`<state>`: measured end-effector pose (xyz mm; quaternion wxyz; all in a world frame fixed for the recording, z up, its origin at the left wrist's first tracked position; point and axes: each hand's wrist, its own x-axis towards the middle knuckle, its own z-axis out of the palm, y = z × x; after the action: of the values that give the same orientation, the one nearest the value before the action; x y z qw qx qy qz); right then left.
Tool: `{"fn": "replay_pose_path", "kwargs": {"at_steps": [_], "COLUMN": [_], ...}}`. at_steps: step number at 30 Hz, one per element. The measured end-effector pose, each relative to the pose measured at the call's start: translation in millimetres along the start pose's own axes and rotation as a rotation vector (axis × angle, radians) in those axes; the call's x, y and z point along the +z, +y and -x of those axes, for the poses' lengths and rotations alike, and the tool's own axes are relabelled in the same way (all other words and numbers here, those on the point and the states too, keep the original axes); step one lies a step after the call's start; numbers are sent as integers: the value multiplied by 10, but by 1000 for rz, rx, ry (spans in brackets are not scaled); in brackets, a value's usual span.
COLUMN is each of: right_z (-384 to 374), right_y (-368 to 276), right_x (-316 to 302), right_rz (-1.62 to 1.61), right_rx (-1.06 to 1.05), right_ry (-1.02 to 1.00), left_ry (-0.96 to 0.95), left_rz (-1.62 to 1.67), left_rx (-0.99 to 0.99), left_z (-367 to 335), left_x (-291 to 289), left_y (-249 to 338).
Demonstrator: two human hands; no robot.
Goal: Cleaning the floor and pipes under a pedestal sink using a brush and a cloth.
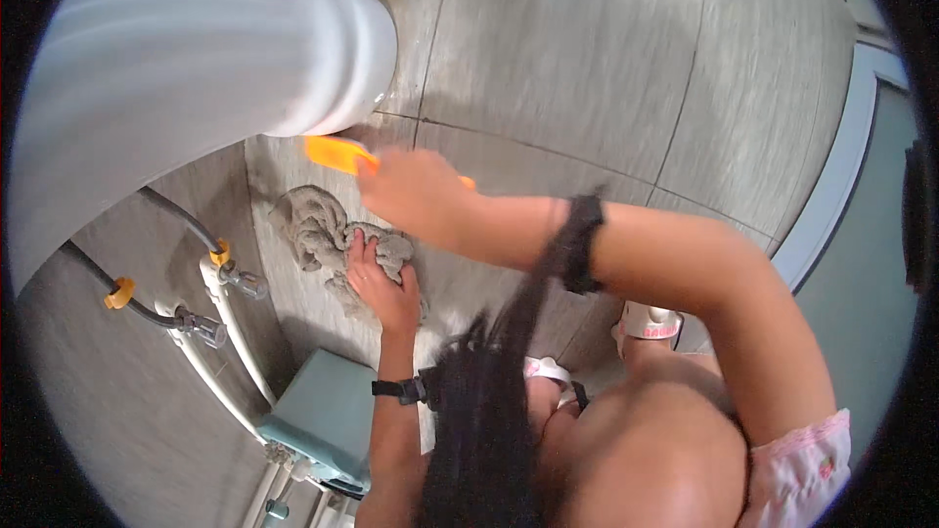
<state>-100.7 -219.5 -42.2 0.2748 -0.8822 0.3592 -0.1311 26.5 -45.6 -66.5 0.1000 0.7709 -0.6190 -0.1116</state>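
Observation:
Low on the tiled floor, my left hand (381,286) lies on a crumpled grey rag (315,225), its fingers and thumb set around a bunched fold. My right hand (421,191) is closed around a slim orange tool (337,154), slightly blurred. The tool's wide flat end points left, close to the foot of a white pedestal (333,59). A short bit of orange shows on the other side of my fist. I cannot make out the tool's working face.
Grey hoses run to metal valves (208,330) with yellow clips and white pipes (230,318) along the wall. A pale green bin (328,401) stands beside my left forearm. Right is a framed door (856,196). Dark hair (479,430) hides part of the floor.

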Motion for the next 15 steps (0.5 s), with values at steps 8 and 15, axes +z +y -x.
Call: {"fn": "replay_pose_path", "kwargs": {"at_steps": [8,15], "right_z": [307,-148], "right_y": [532,230], "right_x": [-519,-298], "right_rz": [268,202], "right_rx": [-206,-162], "right_ry": [-49,-72], "left_ry": [52,140], "left_rz": [33,52], "left_rx": [13,104], "left_z": [-87,63], "left_x": [47,140], "left_y": [140,-79]}}
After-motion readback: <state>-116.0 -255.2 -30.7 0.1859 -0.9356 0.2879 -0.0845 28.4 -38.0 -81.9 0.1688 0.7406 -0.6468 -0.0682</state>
